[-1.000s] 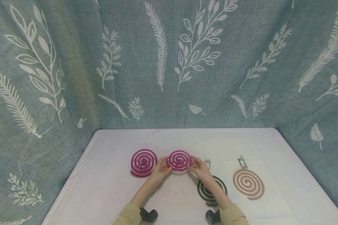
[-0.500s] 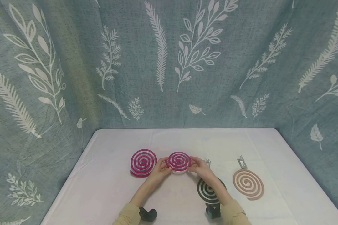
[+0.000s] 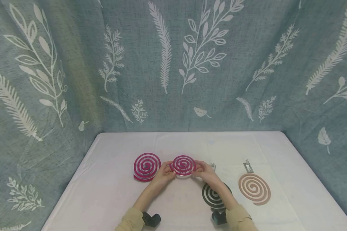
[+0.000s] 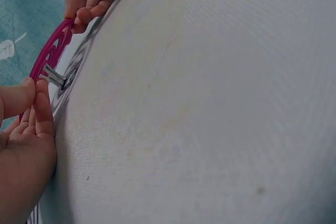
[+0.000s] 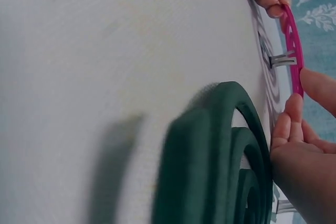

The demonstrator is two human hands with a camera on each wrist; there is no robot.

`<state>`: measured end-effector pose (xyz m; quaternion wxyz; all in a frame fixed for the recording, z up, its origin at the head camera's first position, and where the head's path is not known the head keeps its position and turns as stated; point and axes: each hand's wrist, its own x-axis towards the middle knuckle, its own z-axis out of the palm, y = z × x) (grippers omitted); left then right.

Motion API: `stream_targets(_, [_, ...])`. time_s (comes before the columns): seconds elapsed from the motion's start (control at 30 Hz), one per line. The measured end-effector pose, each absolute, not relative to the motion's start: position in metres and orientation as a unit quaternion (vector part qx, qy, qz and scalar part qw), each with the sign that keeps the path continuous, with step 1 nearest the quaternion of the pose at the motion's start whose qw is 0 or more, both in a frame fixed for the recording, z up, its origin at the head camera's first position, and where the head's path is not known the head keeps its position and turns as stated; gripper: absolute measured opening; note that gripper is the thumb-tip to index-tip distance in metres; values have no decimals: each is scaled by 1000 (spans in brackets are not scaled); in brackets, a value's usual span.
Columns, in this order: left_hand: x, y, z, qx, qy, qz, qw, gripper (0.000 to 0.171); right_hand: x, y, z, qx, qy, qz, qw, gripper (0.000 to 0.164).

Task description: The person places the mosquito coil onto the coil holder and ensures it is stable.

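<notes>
Down at the bottom of the frame, the left sleeve [image 3: 130, 220] and right sleeve [image 3: 240, 219] both showed plain khaki, while a stubby left block [image 3: 152, 220] and right block [image 3: 219, 218], both dark, jutted inward!

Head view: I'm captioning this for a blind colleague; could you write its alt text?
A person's left hand and right hand grip opposite edges of a magenta spiral above a white table. A second magenta spiral is to the left; a dark green spiral and a tan spiral are to the right. A leaf-patterned blue-green curtain hangs behind.
</notes>
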<state>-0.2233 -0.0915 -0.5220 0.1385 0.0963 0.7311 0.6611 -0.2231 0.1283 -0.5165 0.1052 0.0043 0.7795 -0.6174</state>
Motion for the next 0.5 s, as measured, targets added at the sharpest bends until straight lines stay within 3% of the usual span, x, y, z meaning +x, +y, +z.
stream_targets(0.5, [-223,-91,-522,92,727,665,141,53,-222,128,-516,4,769,-630,106,65])
